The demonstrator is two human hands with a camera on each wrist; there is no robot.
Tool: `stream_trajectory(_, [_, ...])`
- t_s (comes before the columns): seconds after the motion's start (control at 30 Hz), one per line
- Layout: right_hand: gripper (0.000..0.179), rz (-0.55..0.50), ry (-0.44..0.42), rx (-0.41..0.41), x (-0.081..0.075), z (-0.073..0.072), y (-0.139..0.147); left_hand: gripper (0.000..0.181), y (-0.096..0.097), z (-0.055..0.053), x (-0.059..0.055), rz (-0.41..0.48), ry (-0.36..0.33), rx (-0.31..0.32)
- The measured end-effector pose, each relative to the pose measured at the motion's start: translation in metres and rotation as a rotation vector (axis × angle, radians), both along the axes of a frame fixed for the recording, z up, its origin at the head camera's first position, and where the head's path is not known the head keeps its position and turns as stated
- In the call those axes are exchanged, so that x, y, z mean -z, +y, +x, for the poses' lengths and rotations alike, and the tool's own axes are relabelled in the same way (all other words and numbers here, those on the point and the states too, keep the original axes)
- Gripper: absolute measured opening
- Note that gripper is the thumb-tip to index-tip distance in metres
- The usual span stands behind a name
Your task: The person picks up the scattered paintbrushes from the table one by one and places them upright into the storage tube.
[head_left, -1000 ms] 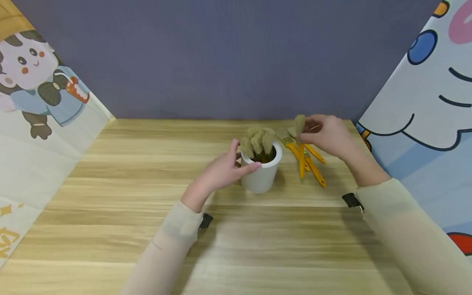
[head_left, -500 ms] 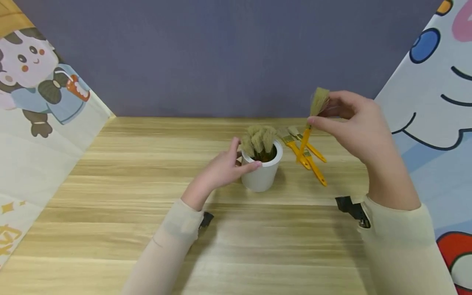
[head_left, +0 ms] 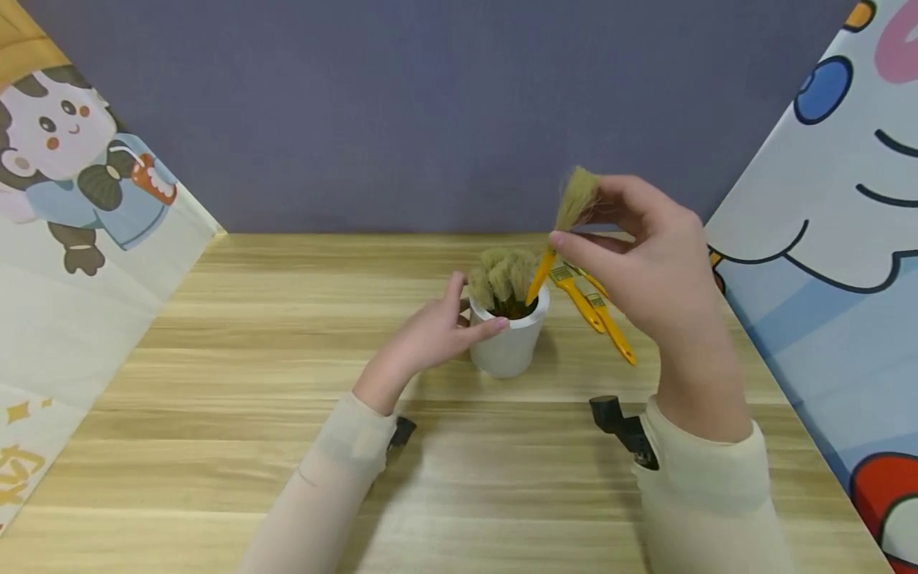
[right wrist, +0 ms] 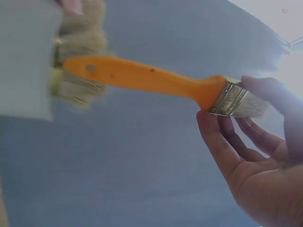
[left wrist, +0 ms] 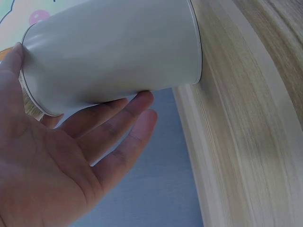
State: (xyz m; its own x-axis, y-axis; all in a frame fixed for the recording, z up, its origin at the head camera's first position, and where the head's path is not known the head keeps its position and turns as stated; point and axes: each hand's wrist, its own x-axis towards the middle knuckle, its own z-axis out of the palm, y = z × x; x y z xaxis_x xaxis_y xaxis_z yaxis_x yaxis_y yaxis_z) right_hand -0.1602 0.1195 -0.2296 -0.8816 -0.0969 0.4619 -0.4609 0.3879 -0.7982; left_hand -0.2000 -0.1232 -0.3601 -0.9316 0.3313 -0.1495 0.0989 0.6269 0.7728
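Observation:
A white cylindrical pot stands upright on the table, and several paintbrushes stick out of it, bristles up. My left hand holds the pot from its left side, thumb at the near rim. In the left wrist view its fingers curve against the smooth wall. Over the pot's right rim, my right hand pinches one paintbrush near its metal band. That brush tilts, bristles up, with the orange handle's tip at the pot's mouth. Whether the tip is inside the pot I cannot tell.
More paintbrushes with orange handles lie crossed on the wooden table, right of the pot, partly hidden by my right hand. A grey-blue wall closes off the back. Cartoon-printed panels flank both sides.
My right hand has lifted a paintbrush from the loose brushes, raised it, then carried it left to the pot's mouth. The left hand and the pot have stayed in place.

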Motion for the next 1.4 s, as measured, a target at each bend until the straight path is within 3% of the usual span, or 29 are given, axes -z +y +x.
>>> stream_trajectory(0.2, [0.037,-0.026,-0.103,0.013,0.021,-0.005,-0.009,0.095,-0.001,-0.002,-0.001,-0.006,0.006,0.006])
stream_trajectory(0.37, [0.044,0.058,-0.196,0.047,0.033,-0.009,-0.016,0.090,-0.001,-0.004,-0.001,-0.003,0.026,0.006])
stream_trajectory(0.57, [0.053,0.160,-0.277,0.014,0.044,-0.013,-0.026,0.090,0.000,-0.005,0.000,0.008,0.021,0.018])
stream_trajectory(0.97, [0.048,0.312,-0.346,0.029,0.059,-0.015,-0.040,0.079,-0.003,-0.002,0.001,0.024,0.035,0.027])
stream_trajectory(1.1, [0.054,0.360,-0.356,0.036,0.062,-0.015,-0.040,0.075,-0.002,-0.002,0.002,0.019,0.035,0.031])
stream_trajectory(1.4, [0.053,0.272,-0.310,0.015,0.064,-0.018,-0.041,0.078,-0.003,-0.001,0.002,0.024,0.034,0.035])
